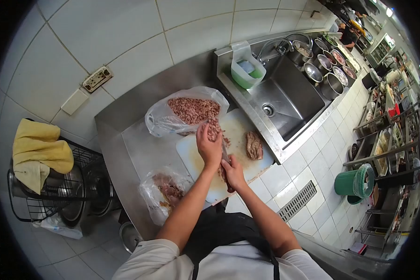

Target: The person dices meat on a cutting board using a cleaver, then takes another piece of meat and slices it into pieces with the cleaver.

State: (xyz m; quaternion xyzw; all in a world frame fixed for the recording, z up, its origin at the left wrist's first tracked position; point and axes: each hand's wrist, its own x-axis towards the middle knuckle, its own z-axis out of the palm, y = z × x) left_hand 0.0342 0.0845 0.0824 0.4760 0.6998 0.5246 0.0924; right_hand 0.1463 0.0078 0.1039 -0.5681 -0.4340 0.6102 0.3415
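Note:
My right hand (233, 173) is closed around the handle of a knife (225, 153), whose blade points away from me over the white cutting board (200, 156). Cupped against the blade, my left hand (209, 147) holds a clump of chopped meat (213, 130) at the mouth of a clear plastic bag (156, 116). Inside that bag lies a large heap of chopped meat (191, 108). A browned chunk of meat (254, 145) rests on the board's right side. Left of my forearm, another plastic bag (149, 193) holds bigger meat pieces (170, 189).
A steel sink (289, 100) adjoins the counter (135, 140) on the right, with a green-and-white plastic container (247, 70) on its edge. Several metal bowls (332, 86) stand beyond it. A black wire rack (46, 196) with yellow gloves (39, 149) is at left; a green bin (352, 182) stands right.

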